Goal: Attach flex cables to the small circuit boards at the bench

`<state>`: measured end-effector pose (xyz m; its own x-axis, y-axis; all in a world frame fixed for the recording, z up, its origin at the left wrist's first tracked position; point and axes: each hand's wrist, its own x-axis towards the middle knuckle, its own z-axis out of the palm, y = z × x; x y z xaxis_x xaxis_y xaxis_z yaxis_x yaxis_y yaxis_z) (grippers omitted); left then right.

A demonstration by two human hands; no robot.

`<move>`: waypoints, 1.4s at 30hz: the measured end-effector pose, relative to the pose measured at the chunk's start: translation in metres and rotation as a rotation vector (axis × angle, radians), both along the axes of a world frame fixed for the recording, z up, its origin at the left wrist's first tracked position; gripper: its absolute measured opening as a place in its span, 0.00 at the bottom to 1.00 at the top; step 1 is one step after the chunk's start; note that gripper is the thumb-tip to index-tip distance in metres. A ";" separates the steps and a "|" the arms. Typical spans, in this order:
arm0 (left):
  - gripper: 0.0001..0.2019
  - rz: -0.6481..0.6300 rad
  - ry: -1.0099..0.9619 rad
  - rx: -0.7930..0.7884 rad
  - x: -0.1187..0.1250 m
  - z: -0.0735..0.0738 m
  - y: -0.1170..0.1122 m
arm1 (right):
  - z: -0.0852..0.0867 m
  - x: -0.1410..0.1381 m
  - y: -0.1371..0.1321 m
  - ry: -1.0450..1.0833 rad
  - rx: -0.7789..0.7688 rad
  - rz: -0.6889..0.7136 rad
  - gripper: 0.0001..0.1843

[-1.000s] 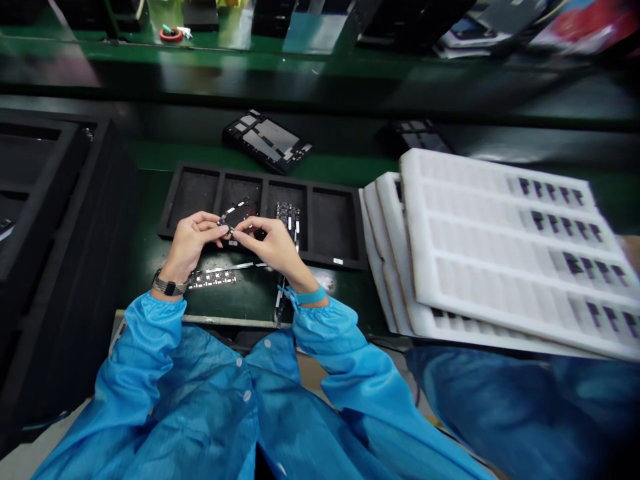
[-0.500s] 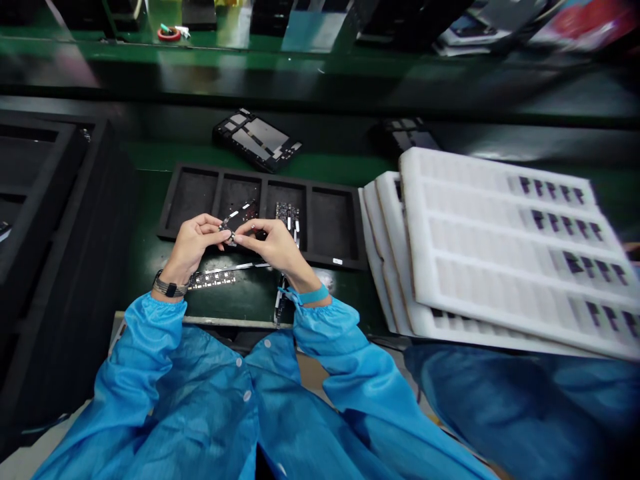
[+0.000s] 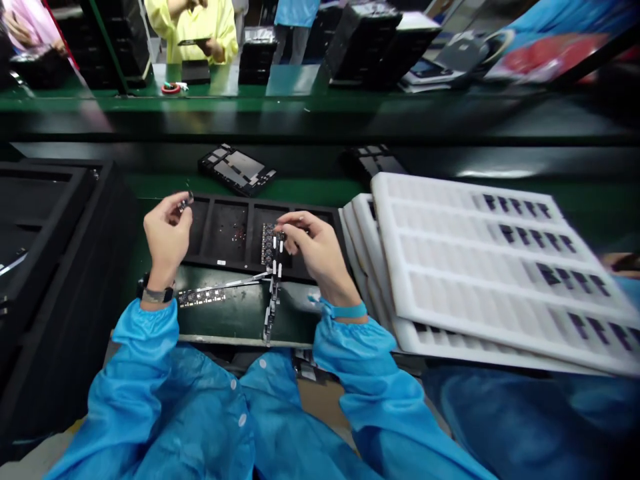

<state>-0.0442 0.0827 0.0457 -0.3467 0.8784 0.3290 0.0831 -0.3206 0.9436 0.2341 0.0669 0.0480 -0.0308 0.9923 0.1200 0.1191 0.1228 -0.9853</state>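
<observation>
"How far had the work been taken?"

"Only partway, it was judged. A small dark part [image 3: 186,202] was pinched between the fingers of the left hand [image 3: 167,233], raised near the left end of the black tray [image 3: 235,265]; it was not yet set down."

"And the right hand [image 3: 321,252]?"

"Its fingers were curled at the upper end of a long board strip [image 3: 273,287]; whether that was gripped could not be told."

"What seemed left?"

"A board panel [image 3: 267,245] was seen at the tray's third compartment, and another strip [image 3: 203,298] on the tabletop [image 3: 240,320]. Both appeared unfinished, though this could not be confirmed."
</observation>
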 end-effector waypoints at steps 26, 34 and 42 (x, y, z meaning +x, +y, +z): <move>0.14 -0.046 0.794 0.092 0.037 -0.005 0.128 | -0.059 0.049 0.046 0.245 -0.158 0.076 0.24; 0.09 -0.132 0.657 -0.228 -0.026 -0.013 -0.019 | -0.052 0.042 0.037 0.168 -0.114 0.043 0.24; 0.15 -0.209 0.908 -0.341 -0.064 -0.091 -0.139 | -0.050 0.035 0.028 0.065 -0.104 0.094 0.19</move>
<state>-0.1086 -0.0562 -0.0458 0.0841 0.9902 0.1117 0.7928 -0.1344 0.5945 0.2694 0.0947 -0.0020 -0.1197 0.9926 0.0214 0.0474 0.0272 -0.9985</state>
